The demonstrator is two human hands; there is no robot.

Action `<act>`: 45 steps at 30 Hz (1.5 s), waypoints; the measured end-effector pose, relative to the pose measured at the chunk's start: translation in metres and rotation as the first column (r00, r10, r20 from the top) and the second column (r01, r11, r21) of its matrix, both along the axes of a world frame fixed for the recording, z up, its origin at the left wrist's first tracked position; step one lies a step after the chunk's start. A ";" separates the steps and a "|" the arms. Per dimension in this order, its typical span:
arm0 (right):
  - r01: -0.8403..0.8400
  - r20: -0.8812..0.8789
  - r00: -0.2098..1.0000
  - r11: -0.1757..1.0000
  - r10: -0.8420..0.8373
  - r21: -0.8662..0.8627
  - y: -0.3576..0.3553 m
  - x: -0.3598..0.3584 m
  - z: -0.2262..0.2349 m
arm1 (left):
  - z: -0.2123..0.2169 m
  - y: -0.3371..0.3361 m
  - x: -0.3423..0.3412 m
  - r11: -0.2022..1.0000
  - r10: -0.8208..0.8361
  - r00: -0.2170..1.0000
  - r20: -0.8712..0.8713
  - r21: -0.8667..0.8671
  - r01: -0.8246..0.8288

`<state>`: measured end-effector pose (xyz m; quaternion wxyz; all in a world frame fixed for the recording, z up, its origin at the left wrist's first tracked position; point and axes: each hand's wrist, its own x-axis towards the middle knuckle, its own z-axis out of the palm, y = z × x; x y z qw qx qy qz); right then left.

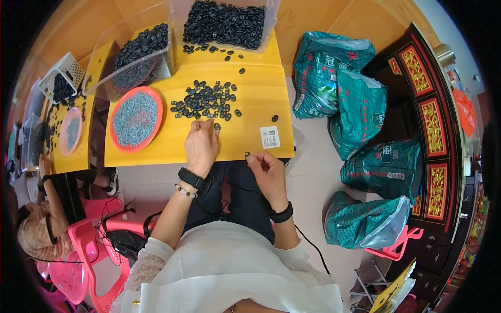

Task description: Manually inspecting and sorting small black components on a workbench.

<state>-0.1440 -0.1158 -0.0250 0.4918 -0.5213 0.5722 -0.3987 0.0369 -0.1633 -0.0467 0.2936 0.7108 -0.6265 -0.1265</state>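
Observation:
My left hand is over the yellow table, its fingers curled close together at the near edge of a loose pile of small black oval parts. Whatever lies between those fingertips is hidden. One black oval part lies right by the tip of the left thumb. At the table's front edge, my right hand pinches a small black part between thumb and finger. An orange-red round tray full of small silvery screw-like pieces sits to the left of the pile.
Clear bins with black parts, a right one and a left one, stand at the back. A white label card lies front right. Green sacks stand on the floor to the right. Another person sits far left beside pink chairs.

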 end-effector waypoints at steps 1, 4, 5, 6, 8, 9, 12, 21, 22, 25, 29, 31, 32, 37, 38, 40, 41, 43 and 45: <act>-0.005 0.000 1.000 1.000 0.005 0.002 -0.001 -0.001 -0.001 | 0.000 0.001 0.002 0.999 0.025 1.000 -0.002 -0.038 -0.025; 0.000 -0.020 1.000 1.000 -0.001 -0.011 -0.003 -0.001 -0.003 | 0.004 0.010 0.005 0.996 0.059 0.998 -0.038 -0.063 -0.061; -0.001 -0.015 1.000 1.000 0.000 -0.009 -0.003 0.000 -0.003 | 0.005 0.014 0.006 0.996 0.068 0.995 -0.071 -0.052 -0.072; -0.001 -0.010 1.000 1.000 0.001 -0.007 -0.003 0.000 -0.003 | 0.005 0.017 0.006 0.996 0.073 0.995 -0.070 -0.051 -0.077; -0.007 -0.009 1.000 1.000 0.007 -0.010 -0.002 0.003 -0.002 | 0.003 0.021 0.005 0.998 0.004 0.996 -0.085 -0.064 -0.010; -0.008 -0.010 1.000 1.000 0.008 -0.013 -0.001 0.004 -0.002 | 0.001 0.021 0.004 0.998 0.007 0.996 -0.085 -0.065 -0.013; -0.033 -0.009 0.999 0.999 0.033 -0.003 0.000 0.006 0.002 | -0.003 0.021 0.005 0.996 -0.024 0.998 -0.062 -0.092 0.018; -0.043 -0.014 0.999 0.999 0.042 -0.020 0.003 0.010 0.000 | -0.003 0.027 0.012 0.995 0.031 0.998 -0.054 -0.095 -0.036; -0.070 -0.008 0.998 0.997 0.070 -0.024 0.004 0.010 -0.001 | -0.004 0.028 0.010 0.989 0.024 0.999 -0.048 -0.145 -0.031; -0.069 -0.062 0.996 0.997 0.068 -0.016 0.005 0.011 -0.003 | -0.011 0.026 0.006 0.977 0.033 0.999 -0.030 -0.211 -0.039; -0.082 -0.046 0.996 0.996 0.080 -0.032 0.005 0.012 -0.004 | -0.023 0.026 0.005 0.971 0.021 0.999 -0.042 -0.237 -0.031; -0.066 0.011 0.998 0.997 0.067 -0.039 0.006 0.018 -0.003 | -0.027 0.026 0.006 0.967 0.025 0.999 -0.026 -0.253 -0.030; -0.098 0.019 0.995 0.994 0.099 -0.049 0.007 0.019 -0.005 | -0.029 0.025 0.005 0.965 0.018 1.000 -0.022 -0.260 -0.023; -0.121 0.035 0.992 0.992 0.122 -0.041 0.006 0.023 -0.010 | -0.035 0.023 0.000 0.956 0.057 0.993 0.107 -0.293 -0.023; -0.111 0.053 0.992 0.993 0.113 -0.026 0.007 0.023 -0.010 | -0.033 0.024 -0.004 0.968 0.071 0.984 0.166 -0.250 -0.028; -0.131 0.038 0.990 0.990 0.133 -0.050 0.008 0.029 -0.006 | -0.031 0.025 -0.002 0.964 0.083 0.987 0.139 -0.262 -0.044; -0.109 0.064 0.992 0.993 0.112 -0.046 0.008 0.030 -0.004 | -0.027 0.027 -0.004 0.963 0.094 0.986 0.142 -0.264 -0.053; -0.097 0.092 0.991 0.994 0.100 -0.041 0.007 0.033 0.000 | -0.019 0.032 -0.008 0.975 0.098 0.937 -0.334 -0.157 -0.158; -0.049 0.243 0.969 0.999 0.051 -0.015 0.006 0.037 0.006 | 0.001 0.039 -0.012 0.993 0.054 0.832 -0.553 -0.057 -0.103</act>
